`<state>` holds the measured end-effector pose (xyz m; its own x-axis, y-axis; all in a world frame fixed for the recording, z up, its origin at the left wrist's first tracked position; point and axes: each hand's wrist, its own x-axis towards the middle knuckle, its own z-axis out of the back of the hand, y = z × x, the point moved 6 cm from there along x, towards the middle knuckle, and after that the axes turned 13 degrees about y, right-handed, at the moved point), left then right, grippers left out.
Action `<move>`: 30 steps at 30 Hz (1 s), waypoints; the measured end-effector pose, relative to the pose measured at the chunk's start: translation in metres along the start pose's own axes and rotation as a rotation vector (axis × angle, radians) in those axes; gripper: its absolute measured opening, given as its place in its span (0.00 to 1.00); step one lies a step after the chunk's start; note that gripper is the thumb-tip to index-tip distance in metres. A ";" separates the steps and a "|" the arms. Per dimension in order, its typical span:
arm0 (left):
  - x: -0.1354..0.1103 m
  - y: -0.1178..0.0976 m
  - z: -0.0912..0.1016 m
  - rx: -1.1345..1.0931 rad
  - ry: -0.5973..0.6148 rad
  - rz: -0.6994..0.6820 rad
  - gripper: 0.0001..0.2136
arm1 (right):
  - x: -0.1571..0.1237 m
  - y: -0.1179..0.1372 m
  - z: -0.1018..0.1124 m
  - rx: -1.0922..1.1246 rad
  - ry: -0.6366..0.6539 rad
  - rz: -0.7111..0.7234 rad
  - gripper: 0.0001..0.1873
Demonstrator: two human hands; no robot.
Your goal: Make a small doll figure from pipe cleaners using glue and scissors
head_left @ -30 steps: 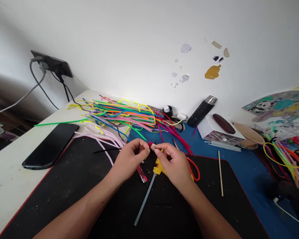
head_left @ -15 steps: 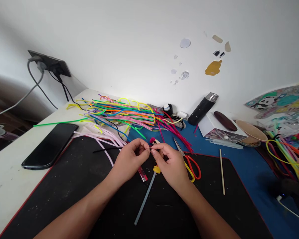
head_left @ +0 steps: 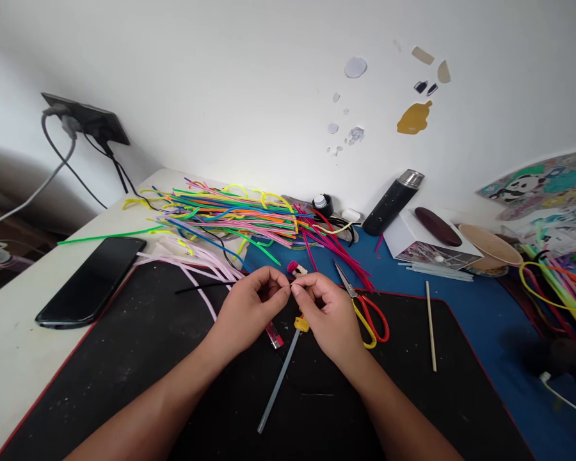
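Note:
A thin black pipe cleaner (head_left: 201,289) runs out to the left from between my pinched fingertips. My left hand (head_left: 255,308) is closed on it with thumb and forefinger. My right hand (head_left: 330,314) meets it tip to tip, also pinching at the pipe cleaner's end, which the fingers mostly hide. Below the hands lies a translucent glue stick (head_left: 278,383) with a yellow piece (head_left: 301,323) at its upper end. A clear and pink-red object (head_left: 274,336) shows partly beside my left hand. Scissors (head_left: 372,317) with red and yellow handles lie right of my right hand.
A pile of colourful pipe cleaners (head_left: 235,214) lies along the wall, with pale pink ones (head_left: 196,262) nearer. A phone (head_left: 91,282) is at left. A thermos (head_left: 391,205), a white box (head_left: 408,240) and a wooden stick (head_left: 431,326) are at right.
The view has shifted slightly. Both hands keep their fingertip pinch on the black pipe cleaner, with only slight finger movement; nothing else on the table has moved.

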<state>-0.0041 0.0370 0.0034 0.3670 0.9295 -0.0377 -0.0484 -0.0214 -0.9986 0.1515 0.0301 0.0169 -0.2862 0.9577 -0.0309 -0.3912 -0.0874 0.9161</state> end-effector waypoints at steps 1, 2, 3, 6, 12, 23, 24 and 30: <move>0.000 0.000 0.000 -0.008 -0.001 -0.003 0.10 | 0.000 -0.001 0.001 0.033 -0.004 -0.004 0.13; 0.000 -0.001 0.001 -0.014 -0.003 -0.006 0.10 | 0.000 -0.003 0.002 0.068 -0.007 -0.009 0.13; 0.000 -0.001 0.001 -0.016 -0.006 -0.009 0.10 | -0.001 -0.004 0.003 0.101 -0.012 -0.013 0.14; -0.001 -0.002 0.000 0.000 -0.017 -0.024 0.10 | -0.002 -0.009 0.005 0.181 -0.023 -0.023 0.15; -0.004 -0.004 -0.002 0.125 -0.063 -0.061 0.08 | -0.002 -0.017 0.005 0.249 -0.025 -0.040 0.16; -0.006 -0.005 -0.002 0.350 -0.099 -0.137 0.03 | -0.006 -0.018 0.001 0.251 -0.016 -0.033 0.13; -0.006 -0.005 -0.002 0.355 -0.100 -0.140 0.03 | -0.006 -0.018 0.001 0.246 -0.013 -0.033 0.13; -0.008 -0.007 -0.003 0.375 -0.087 -0.169 0.03 | -0.006 -0.016 0.001 0.231 0.000 -0.028 0.13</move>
<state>-0.0041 0.0284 0.0106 0.3199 0.9363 0.1450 -0.3352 0.2550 -0.9070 0.1604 0.0262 0.0024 -0.2783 0.9588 -0.0576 -0.1888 0.0042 0.9820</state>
